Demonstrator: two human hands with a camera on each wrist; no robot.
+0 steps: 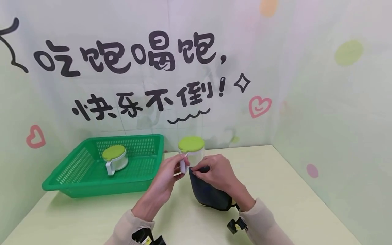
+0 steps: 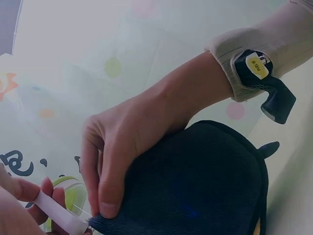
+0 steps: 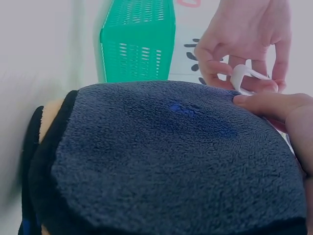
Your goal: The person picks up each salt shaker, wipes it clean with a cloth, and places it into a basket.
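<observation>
A clear jar with a lime-green lid [image 1: 191, 144] stands near the back of the table, partly hidden behind both hands. My left hand [image 1: 165, 175] grips its white handle [image 1: 183, 165]. Close beside the handle, my right hand [image 1: 218, 172] pinches the edge of a dark blue plush cloth [image 1: 209, 195] between thumb and fingers. From there the cloth hangs below the right hand; its black trim and a tan patch show at the lower edge. In the right wrist view the cloth [image 3: 171, 156] fills most of the picture, with the left hand [image 3: 244, 39] on the handle behind it.
At the back left a green plastic basket [image 1: 101, 189] with perforated sides holds a second jar [image 1: 117, 160], also green-lidded and white-handled. A printed wall sheet [image 1: 196, 78] closes off the back of the table [image 1: 275, 190], and another wall [image 1: 333, 119] its right side.
</observation>
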